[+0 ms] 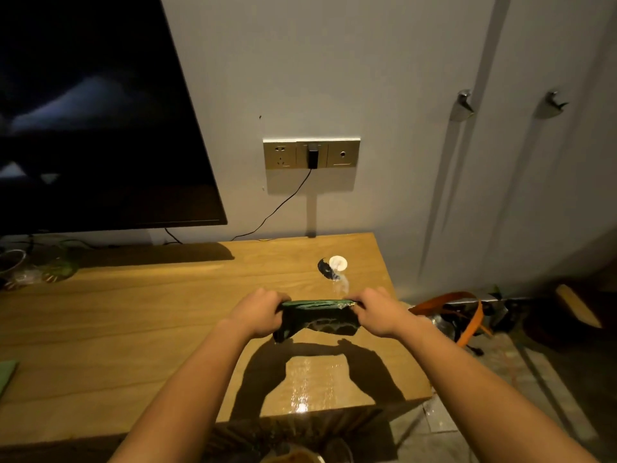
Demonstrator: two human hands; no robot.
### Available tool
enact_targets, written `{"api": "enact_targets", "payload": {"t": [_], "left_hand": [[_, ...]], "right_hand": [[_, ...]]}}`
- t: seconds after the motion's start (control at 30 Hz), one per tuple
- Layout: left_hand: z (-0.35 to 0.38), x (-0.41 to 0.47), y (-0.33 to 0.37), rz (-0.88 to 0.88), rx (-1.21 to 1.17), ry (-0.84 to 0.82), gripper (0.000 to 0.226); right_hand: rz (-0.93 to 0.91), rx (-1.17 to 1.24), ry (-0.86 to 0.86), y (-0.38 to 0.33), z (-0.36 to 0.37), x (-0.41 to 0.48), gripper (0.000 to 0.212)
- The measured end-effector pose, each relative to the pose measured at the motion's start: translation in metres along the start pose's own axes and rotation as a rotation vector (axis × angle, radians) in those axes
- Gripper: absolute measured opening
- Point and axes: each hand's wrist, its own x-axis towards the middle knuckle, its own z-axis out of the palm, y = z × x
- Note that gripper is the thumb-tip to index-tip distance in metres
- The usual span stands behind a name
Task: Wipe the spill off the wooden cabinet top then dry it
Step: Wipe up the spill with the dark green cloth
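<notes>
Head view. Both hands hold a dark green cloth (319, 317) stretched between them above the right part of the wooden cabinet top (133, 329): the left hand (262, 312) is clenched on the cloth's left end, the right hand (377, 312) clenched on its right end, and the cloth's lower part hangs down between the two fists, clear of the wood. The shadows of the forearms and cloth fall on the cabinet top below them. A wet, glistening patch (310, 385) lies on the wood between these shadows and reaches to the near edge; a smaller shiny wet spot (340, 285) lies just beyond the cloth. Near that spot rest a small white round object (338, 263) and, touching it on the left, a small dark object (325, 269); what either one is cannot be told. A dark television screen (100, 111) stands at the left rear. On the wall, a socket panel (312, 154) carries a black plug (313, 157) whose cable runs down behind the cabinet.
</notes>
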Motion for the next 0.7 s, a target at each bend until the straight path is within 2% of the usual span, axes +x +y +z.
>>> {"api": "enact_targets", "payload": {"t": [0.27,0.37,0.5,0.7], "left_hand": [[-0.018,0.130,0.021,-0.045,-0.015,0.017,0.027],[-0.020,0.184,0.031,-0.053,-0.013,0.054,0.030],[-0.026,0.247,0.038,-0.033,0.012,0.097,0.040],[-0.027,0.326,0.036,-0.026,0.023,0.190,0.041]], "right_hand": [[-0.025,-0.016,-0.007,0.066,-0.065,0.108,0.028],[-0.006,-0.016,-0.020,0.098,-0.086,0.152,0.024],[-0.031,0.002,-0.004,0.133,-0.117,0.205,0.029],[-0.057,0.016,0.041,0.171,-0.139,0.270,0.030]]}}
